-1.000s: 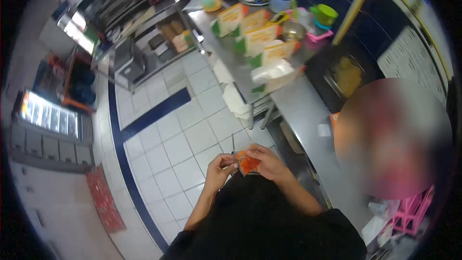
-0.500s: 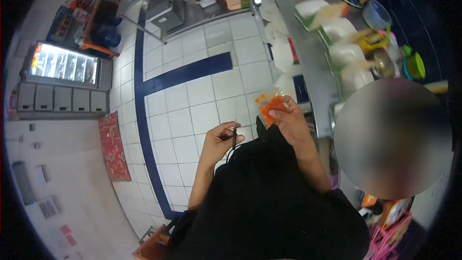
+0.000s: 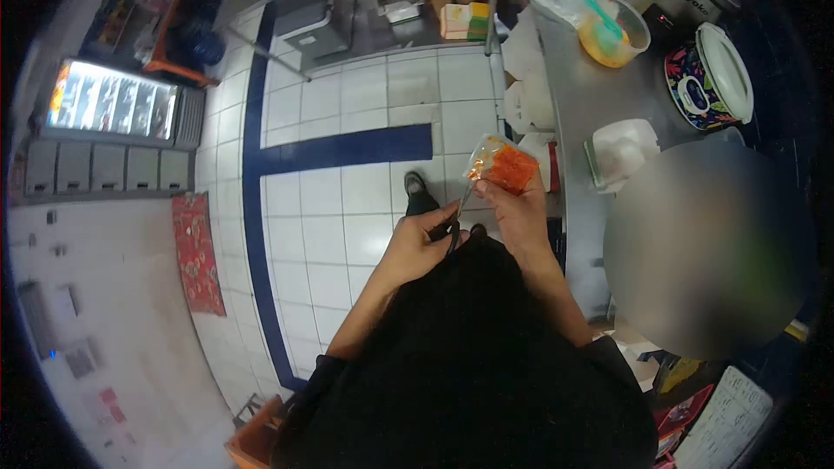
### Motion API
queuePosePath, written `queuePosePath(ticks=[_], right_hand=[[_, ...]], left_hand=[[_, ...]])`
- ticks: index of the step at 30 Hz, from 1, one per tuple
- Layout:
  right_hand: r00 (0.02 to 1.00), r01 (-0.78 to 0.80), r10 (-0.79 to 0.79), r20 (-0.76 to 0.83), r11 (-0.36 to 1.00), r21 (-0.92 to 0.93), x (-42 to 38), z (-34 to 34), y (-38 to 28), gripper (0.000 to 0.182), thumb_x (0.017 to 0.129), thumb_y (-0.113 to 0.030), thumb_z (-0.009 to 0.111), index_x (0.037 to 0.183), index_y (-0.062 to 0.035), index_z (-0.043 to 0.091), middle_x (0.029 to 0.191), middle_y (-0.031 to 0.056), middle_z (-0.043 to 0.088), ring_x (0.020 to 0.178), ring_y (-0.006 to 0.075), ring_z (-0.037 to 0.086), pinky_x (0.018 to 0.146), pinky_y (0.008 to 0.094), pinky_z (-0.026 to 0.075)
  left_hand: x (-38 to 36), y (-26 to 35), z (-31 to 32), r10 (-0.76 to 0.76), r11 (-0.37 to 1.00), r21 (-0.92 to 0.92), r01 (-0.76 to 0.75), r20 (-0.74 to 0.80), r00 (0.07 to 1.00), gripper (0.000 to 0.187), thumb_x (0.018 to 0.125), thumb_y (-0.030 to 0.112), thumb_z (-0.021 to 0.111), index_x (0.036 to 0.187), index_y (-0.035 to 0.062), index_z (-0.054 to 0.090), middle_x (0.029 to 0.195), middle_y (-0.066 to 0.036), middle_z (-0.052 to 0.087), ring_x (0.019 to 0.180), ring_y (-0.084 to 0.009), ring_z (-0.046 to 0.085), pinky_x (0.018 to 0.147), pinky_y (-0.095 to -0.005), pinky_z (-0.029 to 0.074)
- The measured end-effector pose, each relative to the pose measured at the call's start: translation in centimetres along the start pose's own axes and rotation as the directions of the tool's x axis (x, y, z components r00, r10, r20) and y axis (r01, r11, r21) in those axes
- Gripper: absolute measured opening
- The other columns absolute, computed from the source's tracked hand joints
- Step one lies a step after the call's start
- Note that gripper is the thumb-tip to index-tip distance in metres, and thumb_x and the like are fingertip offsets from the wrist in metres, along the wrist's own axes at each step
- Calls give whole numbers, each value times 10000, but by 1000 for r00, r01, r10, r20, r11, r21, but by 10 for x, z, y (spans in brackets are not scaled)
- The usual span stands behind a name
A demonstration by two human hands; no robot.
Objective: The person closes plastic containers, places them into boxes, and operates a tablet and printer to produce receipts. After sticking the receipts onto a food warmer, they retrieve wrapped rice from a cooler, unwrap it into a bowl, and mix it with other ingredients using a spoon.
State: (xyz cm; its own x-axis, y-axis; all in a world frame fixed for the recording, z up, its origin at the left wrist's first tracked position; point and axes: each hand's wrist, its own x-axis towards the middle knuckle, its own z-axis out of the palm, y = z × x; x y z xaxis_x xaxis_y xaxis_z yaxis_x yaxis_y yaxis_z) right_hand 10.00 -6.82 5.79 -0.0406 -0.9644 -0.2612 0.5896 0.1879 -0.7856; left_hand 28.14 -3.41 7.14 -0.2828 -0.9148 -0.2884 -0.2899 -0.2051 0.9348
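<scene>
A small clear plastic packet (image 3: 511,167) with orange-red contents is pinched in my right hand (image 3: 517,221), thumb across its lower edge. My left hand (image 3: 423,247) is closed around the dark handles of a pair of scissors (image 3: 466,198), whose metal blade points up toward the packet. The blade tip reaches the packet's lower left side. Both hands are held in front of my black top, above the tiled floor.
On the steel counter (image 3: 578,104) to the right stand a bowl with yellow-orange contents (image 3: 612,39), a white foam tray (image 3: 624,152) and a patterned pot with a white lid (image 3: 695,87). A lit display fridge (image 3: 113,100) stands left. A blurred circle hides part of the counter.
My left hand has moved right and up, bringing the scissors to the packet. The packet has tilted in my right hand. The view has shifted along the counter.
</scene>
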Motion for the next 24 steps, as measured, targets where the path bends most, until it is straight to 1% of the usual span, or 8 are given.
queuePosePath(ticks=[3,6,9,11,12,14,20,24], right_hand=[[990,114,-123,-72,986,-119,48,17,1,529,790,94,702,1250,-4,458,1113,95,616,984,172,637,853,297,541],[969,160,-198,-149,959,-235,98,35,1,535,785,88,711,1247,9,452,1106,98,616,978,166,637,854,292,538],[945,171,-237,-226,946,-275,139,62,-1,537,783,84,717,1246,14,453,1106,100,617,983,166,637,861,297,537],[929,185,-264,-261,939,-290,168,78,-9,539,782,83,720,1246,14,453,1107,102,618,989,168,637,866,300,537],[922,217,-296,-250,929,-299,179,84,-12,546,781,82,723,1250,15,451,1110,103,618,997,169,637,872,304,538],[907,243,-326,-265,922,-302,198,93,-14,553,780,82,726,1254,16,449,1113,105,619,1005,171,638,878,307,539],[910,154,-223,-350,965,-213,266,91,-22,592,773,86,733,1281,10,438,1130,115,622,1019,183,640,889,311,541],[932,130,-218,-290,947,-294,318,77,-33,601,765,71,746,1280,3,443,1142,107,615,1013,175,639,878,302,544]], left_hand=[[60,0,-28,14,999,-49,-11,75,997,496,851,168,745,1292,4,588,836,-97,669,748,-81,551,706,-239,468],[117,8,-65,6,1000,-25,-1,189,982,458,893,53,689,1329,-2,560,1028,-26,680,907,-68,562,806,-226,477],[168,13,-99,71,997,16,-77,235,969,476,885,100,716,1329,18,565,990,-53,693,913,-66,565,816,-237,479],[200,22,-119,163,982,57,-182,238,957,482,869,185,731,1306,40,588,763,-120,652,653,-88,507,634,-245,445],[215,30,-129,167,981,56,-187,254,953,482,869,185,731,1306,40,588,763,-120,652,653,-88,507,634,-245,445],[241,49,-148,-32,965,254,-60,344,938,485,878,238,724,1308,58,590,779,-149,666,636,-89,505,600,-262,434],[316,35,-154,201,974,32,-223,327,923,466,879,273,723,1279,60,610,685,-123,603,589,-107,466,568,-287,419],[366,59,-157,146,978,101,-185,307,941,446,877,254,728,1255,44,619,716,-127,623,596,-109,505,577,-286,433]])
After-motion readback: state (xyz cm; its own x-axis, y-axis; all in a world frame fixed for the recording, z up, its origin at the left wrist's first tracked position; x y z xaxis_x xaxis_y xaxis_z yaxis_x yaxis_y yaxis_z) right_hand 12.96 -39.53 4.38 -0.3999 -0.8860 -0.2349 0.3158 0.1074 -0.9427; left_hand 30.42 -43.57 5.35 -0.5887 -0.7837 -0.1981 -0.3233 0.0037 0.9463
